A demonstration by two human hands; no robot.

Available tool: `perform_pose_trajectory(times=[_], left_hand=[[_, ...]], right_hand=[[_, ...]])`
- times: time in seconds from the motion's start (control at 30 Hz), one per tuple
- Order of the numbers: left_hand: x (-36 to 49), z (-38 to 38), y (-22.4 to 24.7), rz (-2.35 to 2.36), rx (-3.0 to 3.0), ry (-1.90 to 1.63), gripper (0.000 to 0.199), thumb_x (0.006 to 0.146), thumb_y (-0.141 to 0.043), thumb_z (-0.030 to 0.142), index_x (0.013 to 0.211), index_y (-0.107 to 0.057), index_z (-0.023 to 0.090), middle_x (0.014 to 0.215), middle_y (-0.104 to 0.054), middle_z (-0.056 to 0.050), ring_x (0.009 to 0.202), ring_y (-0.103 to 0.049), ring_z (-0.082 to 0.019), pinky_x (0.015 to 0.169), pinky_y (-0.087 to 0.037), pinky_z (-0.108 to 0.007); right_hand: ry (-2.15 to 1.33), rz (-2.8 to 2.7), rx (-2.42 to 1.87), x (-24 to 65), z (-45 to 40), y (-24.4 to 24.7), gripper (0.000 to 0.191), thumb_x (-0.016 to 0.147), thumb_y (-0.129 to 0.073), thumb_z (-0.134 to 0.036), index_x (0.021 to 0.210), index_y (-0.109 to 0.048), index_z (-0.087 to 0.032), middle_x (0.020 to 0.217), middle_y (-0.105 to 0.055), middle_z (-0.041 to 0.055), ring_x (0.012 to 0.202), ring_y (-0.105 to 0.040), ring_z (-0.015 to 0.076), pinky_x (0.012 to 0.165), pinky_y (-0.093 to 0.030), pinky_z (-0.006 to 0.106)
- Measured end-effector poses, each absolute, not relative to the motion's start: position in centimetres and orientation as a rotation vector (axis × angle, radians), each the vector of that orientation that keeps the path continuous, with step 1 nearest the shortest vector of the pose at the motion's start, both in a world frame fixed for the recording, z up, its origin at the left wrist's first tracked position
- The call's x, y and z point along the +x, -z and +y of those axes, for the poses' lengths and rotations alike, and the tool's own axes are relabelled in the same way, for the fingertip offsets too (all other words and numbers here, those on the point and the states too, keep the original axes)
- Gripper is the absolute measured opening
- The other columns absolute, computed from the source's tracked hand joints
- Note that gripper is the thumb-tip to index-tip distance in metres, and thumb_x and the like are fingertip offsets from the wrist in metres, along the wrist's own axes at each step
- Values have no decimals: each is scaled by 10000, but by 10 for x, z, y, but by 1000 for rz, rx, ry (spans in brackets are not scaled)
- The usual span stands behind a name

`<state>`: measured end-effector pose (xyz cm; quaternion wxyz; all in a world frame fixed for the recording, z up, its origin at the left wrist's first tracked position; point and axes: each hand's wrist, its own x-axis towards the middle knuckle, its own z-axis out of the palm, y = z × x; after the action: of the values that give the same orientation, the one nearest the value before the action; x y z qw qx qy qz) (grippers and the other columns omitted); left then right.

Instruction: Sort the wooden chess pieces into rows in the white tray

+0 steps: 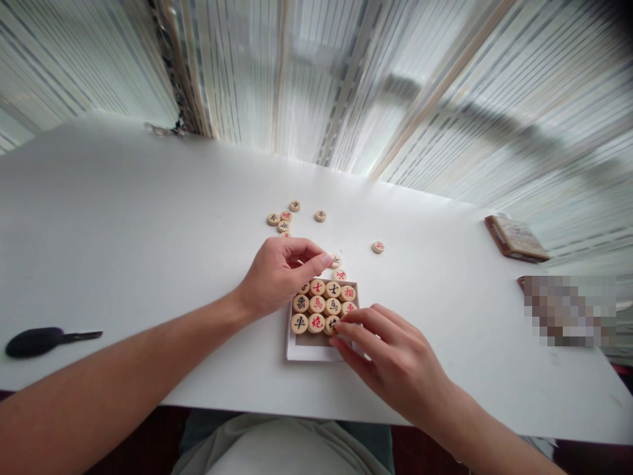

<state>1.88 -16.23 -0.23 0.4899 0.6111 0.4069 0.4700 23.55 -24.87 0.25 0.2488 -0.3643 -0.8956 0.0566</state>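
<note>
A shallow white box (309,353) stands near the table's front edge, holding rows of round wooden pieces with red and black characters. My right hand (390,349) pinches a black-marked piece (332,324) at the right of the box's front row. Beyond the box, my left hand (284,274) has thumb and forefinger closed at the edge of a loose black-marked piece (336,261). A red-marked piece (339,274) lies between that one and the box's back edge. The box's front strip shows its bare bottom.
Loose pieces lie farther back, among them one with a black mark (320,216) and a red one (378,247). A dark brush-like object (37,342) is at left. A flat box (517,239) and a blurred item (564,313) lie at right. Striped curtains (306,79) hang behind.
</note>
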Motion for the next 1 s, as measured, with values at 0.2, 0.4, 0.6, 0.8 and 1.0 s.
perform_pose_trajectory(times=[0.2, 0.4, 0.6, 0.8, 1.0], left_hand=[[15, -159, 0, 1010, 1466, -1170, 168, 883, -750, 279, 802, -819, 149, 765, -801, -45, 666, -688, -137, 643, -564, -238], [3, -146, -4, 1069, 1511, -1308, 207, 900, -710, 279, 775, -826, 162, 736, -800, -37, 652, -697, -141, 641, -576, -246], [-7, -136, -4, 1201, 1570, -1384, 202, 891, -718, 302, 765, -839, 201, 732, -806, -28, 670, -728, -159, 671, -602, -258], [-6, -134, -1, 1263, 1609, -1369, 199, 889, -710, 290, 756, -838, 215, 729, -807, -20, 680, -735, -164, 682, -607, -261], [-8, -129, 5, 1287, 1575, -1376, 204, 910, -704, 282, 772, -830, 202, 742, -810, -18, 676, -730, -157, 680, -604, -266]], right_hand=[[-154, -2346, -999, 251, -216, -41, 48, 961, -763, -173, 1007, -780, -174, 954, -795, 84, 764, -721, 182, 683, -578, 305], [-439, -1736, -1272, 271, -133, -37, 154, 919, -796, -343, 850, -804, -205, 655, -697, 16, 527, -516, 128, 466, -370, 274], [-449, -1395, -1277, 293, -104, 15, 244, 965, -677, -392, 905, -778, -178, 709, -726, 39, 505, -520, 126, 491, -427, 280], [-360, -1524, -1331, 297, -112, 30, 229, 939, -689, -384, 892, -796, -186, 700, -735, 32, 550, -589, 151, 525, -435, 283], [-301, -1613, -1334, 294, -115, 32, 181, 917, -688, -317, 871, -803, -185, 650, -717, 21, 548, -581, 154, 551, -442, 290]])
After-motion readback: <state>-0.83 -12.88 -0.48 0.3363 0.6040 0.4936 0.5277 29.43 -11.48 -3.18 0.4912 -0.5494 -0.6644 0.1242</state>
